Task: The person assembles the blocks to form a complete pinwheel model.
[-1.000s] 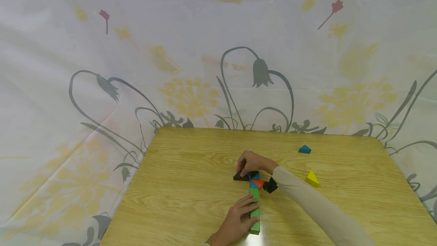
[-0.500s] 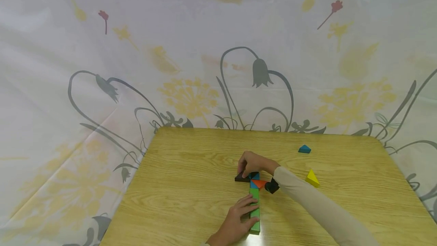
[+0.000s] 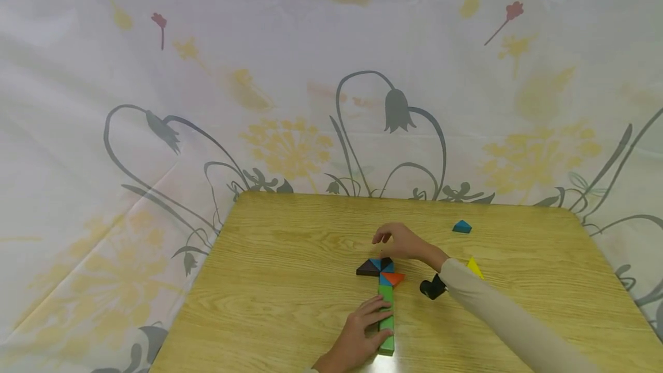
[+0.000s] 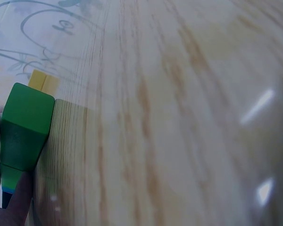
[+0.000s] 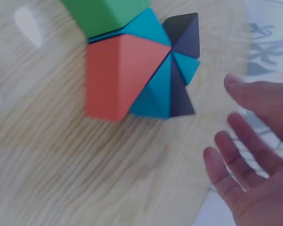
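Note:
A row of green blocks [image 3: 385,325] lies on the table, with my left hand [image 3: 356,331] laid across it. The left wrist view shows digits gripping either side of a green block [image 4: 27,110]. At the row's far end sits a fan of triangular blocks: a red-orange triangle [image 5: 125,77], several blue triangles [image 5: 155,94], a black triangle [image 3: 367,268] on the left and another black triangle [image 3: 386,262] at the top. My right hand [image 3: 404,241] hovers just beyond the fan with loosely bent, parted fingers [image 5: 233,157] and nothing between them.
A blue triangle [image 3: 462,226] stands alone at the table's far right. A yellow triangle [image 3: 475,267] is partly behind the right sleeve [image 3: 492,298]. The black wrist camera [image 3: 433,288] sits at the right wrist. Behind the wooden table [image 3: 279,281] hangs a flower-print curtain [image 3: 290,73].
My right hand has let go of the left black triangle and moved up and right, uncovering the fan. That triangle shifted slightly right, against the blue one. The left hand has stayed put.

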Demonstrator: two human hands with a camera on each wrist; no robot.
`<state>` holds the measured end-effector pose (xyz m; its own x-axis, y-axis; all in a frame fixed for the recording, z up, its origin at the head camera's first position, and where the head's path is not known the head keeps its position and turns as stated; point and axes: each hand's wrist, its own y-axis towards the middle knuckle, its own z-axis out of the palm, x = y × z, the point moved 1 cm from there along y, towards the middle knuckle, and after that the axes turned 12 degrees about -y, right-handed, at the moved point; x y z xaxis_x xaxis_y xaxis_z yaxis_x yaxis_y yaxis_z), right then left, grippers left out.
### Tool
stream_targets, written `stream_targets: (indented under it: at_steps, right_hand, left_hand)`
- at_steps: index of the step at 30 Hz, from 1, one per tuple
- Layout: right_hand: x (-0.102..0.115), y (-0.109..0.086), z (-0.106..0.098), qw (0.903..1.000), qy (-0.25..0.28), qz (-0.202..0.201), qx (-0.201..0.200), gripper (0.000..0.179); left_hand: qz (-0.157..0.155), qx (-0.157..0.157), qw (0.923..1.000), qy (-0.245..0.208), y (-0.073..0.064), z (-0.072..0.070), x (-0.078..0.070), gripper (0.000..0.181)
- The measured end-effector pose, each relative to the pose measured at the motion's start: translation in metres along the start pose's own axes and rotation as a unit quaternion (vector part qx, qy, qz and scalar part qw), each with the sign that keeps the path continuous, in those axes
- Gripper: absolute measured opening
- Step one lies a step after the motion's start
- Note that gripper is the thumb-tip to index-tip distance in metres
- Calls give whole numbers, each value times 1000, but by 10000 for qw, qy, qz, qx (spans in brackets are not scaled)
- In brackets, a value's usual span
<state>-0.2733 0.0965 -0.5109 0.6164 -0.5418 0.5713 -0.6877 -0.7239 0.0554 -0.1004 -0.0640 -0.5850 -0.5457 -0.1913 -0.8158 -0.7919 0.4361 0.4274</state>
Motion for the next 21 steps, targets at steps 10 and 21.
stream_targets:
  at_steps: [10,21]
  right_hand:
    - [-22,-29,14,9980,325,520,-125,29]
    - [-17,-34,22,9950,634,732,-236,26]
  left_hand:
    - [103,-15,9999,61,0,0,2,34]
    - [-45,41,9999,-138,1,1,1,34]
